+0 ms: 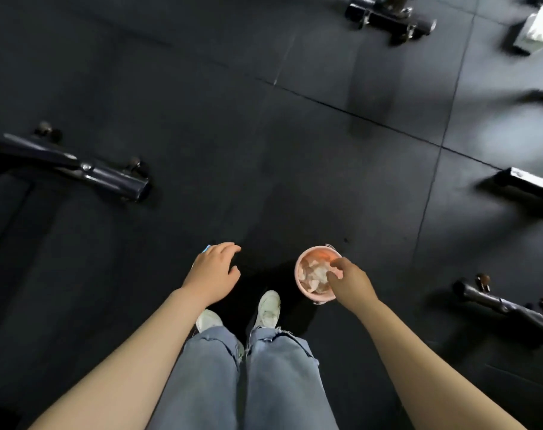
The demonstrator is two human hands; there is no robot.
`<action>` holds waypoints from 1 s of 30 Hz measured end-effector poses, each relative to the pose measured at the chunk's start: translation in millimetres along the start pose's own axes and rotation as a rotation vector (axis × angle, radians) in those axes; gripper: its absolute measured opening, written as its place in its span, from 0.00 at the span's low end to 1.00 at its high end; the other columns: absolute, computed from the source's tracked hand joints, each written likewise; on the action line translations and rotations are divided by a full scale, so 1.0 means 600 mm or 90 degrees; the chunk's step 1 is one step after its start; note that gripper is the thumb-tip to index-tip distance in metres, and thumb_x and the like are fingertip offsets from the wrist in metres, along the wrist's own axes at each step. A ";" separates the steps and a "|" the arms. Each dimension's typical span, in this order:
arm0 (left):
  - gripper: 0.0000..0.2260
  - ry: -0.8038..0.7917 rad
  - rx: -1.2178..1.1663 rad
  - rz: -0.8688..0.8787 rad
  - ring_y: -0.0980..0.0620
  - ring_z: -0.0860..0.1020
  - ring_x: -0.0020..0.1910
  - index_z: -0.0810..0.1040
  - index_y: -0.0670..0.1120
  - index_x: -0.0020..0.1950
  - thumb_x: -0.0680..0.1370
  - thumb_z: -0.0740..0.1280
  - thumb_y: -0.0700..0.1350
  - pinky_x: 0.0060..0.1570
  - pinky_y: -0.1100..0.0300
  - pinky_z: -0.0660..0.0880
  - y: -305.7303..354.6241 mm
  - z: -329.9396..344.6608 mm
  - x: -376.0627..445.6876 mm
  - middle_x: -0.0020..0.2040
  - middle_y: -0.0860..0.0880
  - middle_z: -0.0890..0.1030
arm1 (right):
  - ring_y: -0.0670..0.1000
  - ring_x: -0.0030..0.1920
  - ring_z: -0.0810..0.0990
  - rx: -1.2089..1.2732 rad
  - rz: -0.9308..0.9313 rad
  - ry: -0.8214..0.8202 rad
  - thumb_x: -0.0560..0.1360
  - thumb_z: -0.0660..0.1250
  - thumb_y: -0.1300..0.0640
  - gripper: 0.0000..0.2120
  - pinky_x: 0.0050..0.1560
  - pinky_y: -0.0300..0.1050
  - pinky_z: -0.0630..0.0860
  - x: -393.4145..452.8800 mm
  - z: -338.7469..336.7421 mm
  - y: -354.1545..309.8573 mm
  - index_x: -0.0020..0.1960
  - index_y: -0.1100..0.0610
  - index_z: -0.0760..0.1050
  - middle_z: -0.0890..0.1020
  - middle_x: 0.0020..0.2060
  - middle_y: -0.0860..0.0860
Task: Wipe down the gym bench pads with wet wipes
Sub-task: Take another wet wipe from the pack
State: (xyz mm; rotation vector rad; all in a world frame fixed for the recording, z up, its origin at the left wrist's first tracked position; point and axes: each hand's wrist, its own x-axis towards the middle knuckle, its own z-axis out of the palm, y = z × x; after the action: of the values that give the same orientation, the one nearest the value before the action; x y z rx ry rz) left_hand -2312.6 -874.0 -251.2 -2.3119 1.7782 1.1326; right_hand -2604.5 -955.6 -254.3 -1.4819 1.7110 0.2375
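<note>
Overhead: right hand (346,279) above pink bucket (307,291) of crumpled used wipes (315,274), fingers curled, grasp indeterminate. Left hand (214,271) holds partly hidden blue-edged item (206,248), likely wipe pack. Bench pads out of view; only bench feet (108,175) visible. Risks: wipe missing bucket; foot (268,308) just beside, tipping it.

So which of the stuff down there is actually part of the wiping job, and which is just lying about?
Part of the job:
- pink bucket of crumpled used wipes
- right hand over the bucket
- left hand holding something blue, mostly hidden
- bench foot

Lying about:
- other equipment feet
- white box
- rubber floor
</note>
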 end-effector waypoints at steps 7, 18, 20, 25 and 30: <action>0.19 0.033 -0.088 -0.138 0.48 0.72 0.65 0.72 0.47 0.70 0.78 0.63 0.44 0.63 0.54 0.69 -0.193 0.123 0.046 0.69 0.50 0.74 | 0.49 0.46 0.80 -0.041 -0.052 -0.076 0.79 0.62 0.51 0.12 0.42 0.40 0.70 0.147 0.196 -0.095 0.62 0.47 0.74 0.82 0.47 0.48; 0.21 0.024 -0.263 -0.319 0.49 0.72 0.66 0.68 0.48 0.72 0.80 0.65 0.48 0.62 0.54 0.72 -0.474 0.407 0.178 0.69 0.47 0.73 | 0.42 0.40 0.75 -0.050 -0.057 -0.231 0.78 0.60 0.58 0.08 0.34 0.34 0.67 0.378 0.622 -0.130 0.55 0.51 0.74 0.79 0.47 0.49; 0.22 0.021 -0.288 -0.346 0.49 0.72 0.65 0.68 0.48 0.72 0.79 0.66 0.48 0.58 0.57 0.73 -0.511 0.456 0.209 0.69 0.47 0.73 | 0.45 0.41 0.76 -0.068 -0.048 -0.254 0.79 0.59 0.58 0.09 0.37 0.36 0.69 0.413 0.686 -0.118 0.57 0.54 0.75 0.79 0.47 0.49; 0.23 -0.007 -0.328 -0.363 0.49 0.75 0.62 0.67 0.49 0.73 0.79 0.66 0.48 0.46 0.65 0.69 -0.592 0.557 0.292 0.68 0.47 0.74 | 0.49 0.51 0.78 -0.058 -0.009 -0.303 0.80 0.61 0.57 0.13 0.50 0.40 0.72 0.485 0.815 -0.089 0.64 0.55 0.74 0.80 0.54 0.51; 0.25 -0.060 -0.362 -0.408 0.45 0.71 0.69 0.63 0.49 0.77 0.80 0.62 0.48 0.61 0.52 0.70 -0.657 0.622 0.352 0.73 0.46 0.69 | 0.49 0.52 0.78 -0.009 0.056 -0.358 0.80 0.61 0.58 0.15 0.45 0.38 0.73 0.536 0.913 -0.093 0.67 0.56 0.72 0.79 0.57 0.52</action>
State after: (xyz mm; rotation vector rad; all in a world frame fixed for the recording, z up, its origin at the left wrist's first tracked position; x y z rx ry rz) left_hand -2157.2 -753.9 -799.3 -2.7213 0.6096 1.6890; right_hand -2286.7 -862.7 -799.2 -1.1995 1.3160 0.6482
